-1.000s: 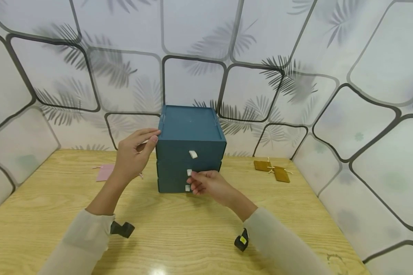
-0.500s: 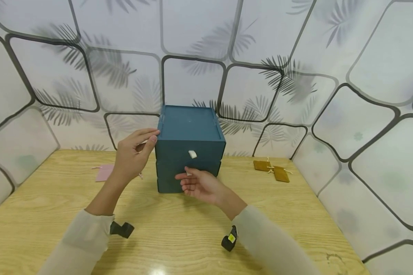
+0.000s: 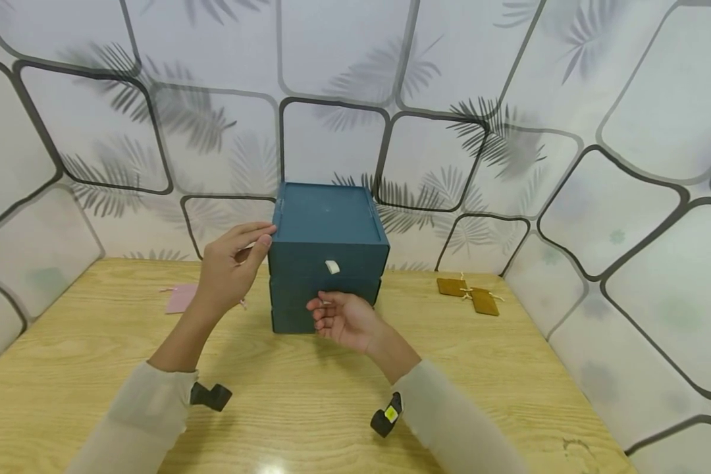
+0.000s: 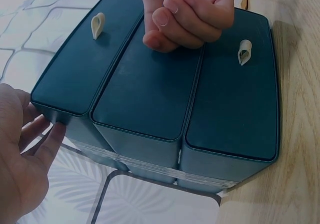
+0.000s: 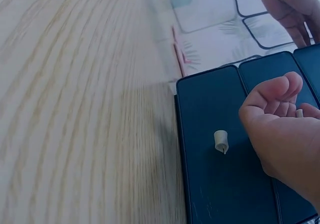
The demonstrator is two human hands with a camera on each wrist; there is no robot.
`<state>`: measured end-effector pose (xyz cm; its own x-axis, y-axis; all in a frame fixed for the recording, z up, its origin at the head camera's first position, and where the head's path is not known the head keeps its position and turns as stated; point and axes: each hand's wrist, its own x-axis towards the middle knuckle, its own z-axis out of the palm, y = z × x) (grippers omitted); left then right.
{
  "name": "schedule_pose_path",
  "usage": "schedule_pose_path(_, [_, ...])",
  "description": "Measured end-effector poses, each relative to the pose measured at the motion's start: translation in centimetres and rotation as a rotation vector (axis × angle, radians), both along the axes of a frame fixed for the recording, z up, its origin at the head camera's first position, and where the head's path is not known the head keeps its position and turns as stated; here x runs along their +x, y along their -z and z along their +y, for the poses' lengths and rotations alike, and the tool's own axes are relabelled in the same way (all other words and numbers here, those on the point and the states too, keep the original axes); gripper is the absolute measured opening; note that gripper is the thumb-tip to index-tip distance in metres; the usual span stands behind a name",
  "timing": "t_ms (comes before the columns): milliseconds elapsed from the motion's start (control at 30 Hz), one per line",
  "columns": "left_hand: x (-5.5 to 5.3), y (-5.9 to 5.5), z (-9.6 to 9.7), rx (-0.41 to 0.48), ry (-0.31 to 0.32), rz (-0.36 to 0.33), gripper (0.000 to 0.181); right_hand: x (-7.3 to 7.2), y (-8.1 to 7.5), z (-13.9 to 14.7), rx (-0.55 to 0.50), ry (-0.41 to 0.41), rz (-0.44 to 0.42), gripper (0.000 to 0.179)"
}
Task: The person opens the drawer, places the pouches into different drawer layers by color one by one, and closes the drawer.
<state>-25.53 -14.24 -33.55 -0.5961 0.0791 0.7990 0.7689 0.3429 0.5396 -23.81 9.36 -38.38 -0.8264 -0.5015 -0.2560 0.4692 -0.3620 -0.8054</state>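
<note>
A dark teal three-drawer cabinet (image 3: 332, 214) stands on the table against the wall, its drawers flush. Each drawer front has a small white loop pull; the top pull (image 3: 332, 266) shows in the head view, the bottom pull (image 5: 220, 140) in the right wrist view. My right hand (image 3: 349, 322) is at the middle drawer, fingers curled round its pull tab (image 5: 299, 113), which is mostly hidden. With fingers extended, my left hand (image 3: 231, 266) rests against the cabinet's upper left edge, and its fingertips touch the side in the left wrist view.
A pink pouch (image 3: 180, 298) lies on the wooden table (image 3: 296, 408) to the left, partly behind my left arm. Two brown drawstring pouches (image 3: 452, 286) lie to the right. A patterned curtain-like wall (image 3: 338, 145) stands close behind the cabinet.
My right hand has shifted slightly left and turned palm up at the middle pull; its fingers, extended half a second ago, have curled in. My left hand and the cabinet have stayed put.
</note>
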Motion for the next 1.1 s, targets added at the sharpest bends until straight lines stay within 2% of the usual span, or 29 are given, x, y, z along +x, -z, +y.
schedule_pose_path(567, [0.1,0.0,0.2,0.008,0.022,-0.028,0.024,0.2,0.6,0.0,-0.050,0.025,0.010,0.038])
schedule_pose_path(1100, [-0.1,0.1,-0.1,-0.010,-0.004,-0.006,0.024,0.1,1.1,0.0,-0.094,-0.036,0.054,0.043])
